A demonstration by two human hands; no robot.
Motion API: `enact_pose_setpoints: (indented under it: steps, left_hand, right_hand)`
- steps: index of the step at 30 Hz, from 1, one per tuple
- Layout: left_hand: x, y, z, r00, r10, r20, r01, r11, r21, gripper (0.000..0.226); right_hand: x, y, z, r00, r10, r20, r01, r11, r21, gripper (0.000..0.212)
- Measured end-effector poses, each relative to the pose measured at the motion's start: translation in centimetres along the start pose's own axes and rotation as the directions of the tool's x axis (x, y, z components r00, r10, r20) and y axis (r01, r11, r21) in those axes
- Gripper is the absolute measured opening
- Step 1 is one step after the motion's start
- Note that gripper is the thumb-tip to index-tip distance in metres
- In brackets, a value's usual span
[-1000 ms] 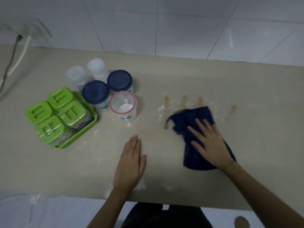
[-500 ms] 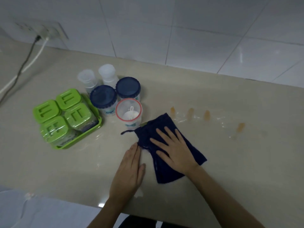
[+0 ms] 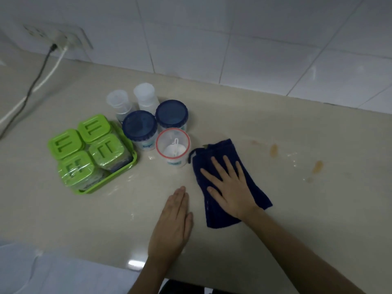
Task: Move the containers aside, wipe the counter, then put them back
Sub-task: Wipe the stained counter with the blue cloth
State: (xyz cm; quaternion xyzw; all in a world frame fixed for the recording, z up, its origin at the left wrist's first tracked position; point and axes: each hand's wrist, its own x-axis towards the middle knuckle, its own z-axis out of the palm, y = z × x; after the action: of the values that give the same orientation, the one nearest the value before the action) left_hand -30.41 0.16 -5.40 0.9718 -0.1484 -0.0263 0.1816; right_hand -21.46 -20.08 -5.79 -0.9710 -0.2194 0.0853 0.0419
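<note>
- Two orange spots [image 3: 274, 150] sit on the table [image 3: 318, 209], well apart from our blue cloth [image 3: 252, 187]; we could miss them.
- Our cloth is just beside the red-rimmed jar [image 3: 173, 147] and could bump it.
- Our right hand [image 3: 230, 186] lies spread flat on the cloth.
- Our left hand [image 3: 171, 225] rests flat on the table, fingers together, holding nothing.
- All the containers [image 3: 140, 130] stand at the left.

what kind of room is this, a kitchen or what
Probably a home kitchen: a beige stone-like counter against a white tiled wall, a wall socket with cords plugged in, and lidded storage jars grouped on the counter.
</note>
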Motion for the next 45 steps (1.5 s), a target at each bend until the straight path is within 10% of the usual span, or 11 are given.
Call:
enact_pose_setpoints:
  steps: [11, 17, 23, 32, 39, 45]
  left_hand:
    - [0.1, -0.3, 0.7, 0.998, 0.006, -0.069, -0.008, 1.000, -0.026, 0.048]
    - [-0.1, -0.2, 0.4, 0.999, -0.038, -0.035, 0.038, 0.999, -0.002, 0.051]
    - [-0.1, 0.7, -0.2, 0.999, -0.046, 0.014, 0.046, 0.998, 0.034, 0.059]
    - [4.7, 8.7, 3.7, 0.999, 0.050, 0.019, -0.049, 0.997, -0.057, 0.057]
    - [9.0, 13.8, 7.1, 0.989, 0.143, 0.043, -0.146, 0.988, 0.053, 0.052]
    - [9.4, 14.8, 6.6, 0.998, 0.054, -0.028, -0.054, 0.998, 0.013, 0.057]
  right_hand:
    - [0.1, 7.3, -1.2, 0.856, 0.512, -0.075, -0.504, 0.858, 0.103, 0.062]
    - [-0.6, -2.1, 0.1, 0.980, 0.192, -0.051, -0.190, 0.981, 0.039, 0.058]
    - [-3.5, 4.1, 0.4, 0.987, 0.156, -0.047, -0.155, 0.988, 0.024, 0.053]
    - [-12.4, 17.4, -0.9, 0.706, 0.706, -0.052, -0.695, 0.705, 0.140, 0.066]
    - [-10.4, 9.6, -0.2, 0.943, 0.322, -0.079, -0.309, 0.940, 0.141, 0.056]
    - [-13.4, 17.0, -0.3, 0.945, 0.322, -0.055, -0.317, 0.945, 0.084, 0.056]
